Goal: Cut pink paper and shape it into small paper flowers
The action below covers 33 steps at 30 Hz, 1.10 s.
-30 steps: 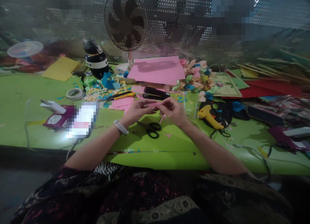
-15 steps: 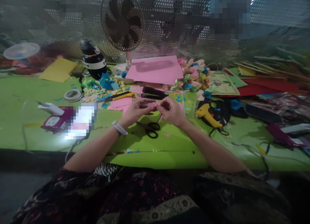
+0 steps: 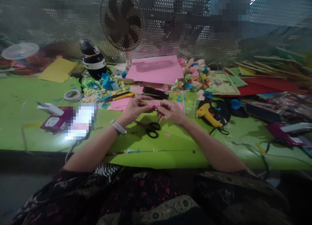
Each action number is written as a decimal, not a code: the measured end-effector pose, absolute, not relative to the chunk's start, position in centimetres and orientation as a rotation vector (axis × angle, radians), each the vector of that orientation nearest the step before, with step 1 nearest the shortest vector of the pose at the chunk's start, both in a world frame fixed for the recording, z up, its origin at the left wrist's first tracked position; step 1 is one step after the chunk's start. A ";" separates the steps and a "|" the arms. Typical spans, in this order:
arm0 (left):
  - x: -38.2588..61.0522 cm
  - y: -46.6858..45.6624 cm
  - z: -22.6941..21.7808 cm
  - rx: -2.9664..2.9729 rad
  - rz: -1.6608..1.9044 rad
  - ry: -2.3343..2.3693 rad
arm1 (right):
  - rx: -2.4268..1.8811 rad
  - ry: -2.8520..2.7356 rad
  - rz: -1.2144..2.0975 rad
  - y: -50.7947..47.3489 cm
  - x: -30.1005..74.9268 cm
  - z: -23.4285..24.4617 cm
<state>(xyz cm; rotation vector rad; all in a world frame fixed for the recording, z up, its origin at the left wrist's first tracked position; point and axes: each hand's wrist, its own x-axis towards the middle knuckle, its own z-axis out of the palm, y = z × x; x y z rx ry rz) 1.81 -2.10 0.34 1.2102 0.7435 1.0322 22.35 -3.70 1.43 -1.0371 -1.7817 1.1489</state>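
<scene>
A small piece of pink paper (image 3: 154, 103) is pinched between my two hands above the green table. My left hand (image 3: 136, 110), with a white band at its wrist, grips the paper's left side between thumb and fingers. On the paper's right side my right hand (image 3: 171, 112) has its fingers closed. Another thin pink bit hangs under the right fingers. Black-handled scissors (image 3: 153, 130) lie on the table just below the hands, their blades partly under my left hand. Behind the hands are a black stapler (image 3: 156, 92) and pink paper pieces (image 3: 118, 104).
A yellow glue gun (image 3: 209, 114) rests on a black pad at right. To the left lie a lit phone (image 3: 81, 121) and a tape roll (image 3: 72, 95). A yellow cutter (image 3: 123, 95), paper scraps, pink sheets (image 3: 156, 69), a bottle (image 3: 94, 61) and a fan (image 3: 122, 20) stand farther back.
The fingers of both hands have shifted slightly around the pink paper, and more of it shows flat between them. The view has moved a little; the scissors and other items stay put.
</scene>
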 end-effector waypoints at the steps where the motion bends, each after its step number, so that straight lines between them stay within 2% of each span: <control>1: 1.7 -2.0 0.3 1.203 1.028 0.742 | -1.046 -1.782 1.166 -3.7 22.6 1.7; 18: 1.0 -1.8 0.9 1.316 0.917 0.787 | -1.058 -1.813 1.126 -3.7 22.4 1.2; 25: 0.2 -1.0 1.1 1.202 1.029 0.779 | -1.123 -1.552 1.130 -3.2 22.4 1.7; 33: 2.5 -2.2 0.1 1.117 1.045 0.763 | -1.147 -1.494 1.322 -4.7 21.1 1.4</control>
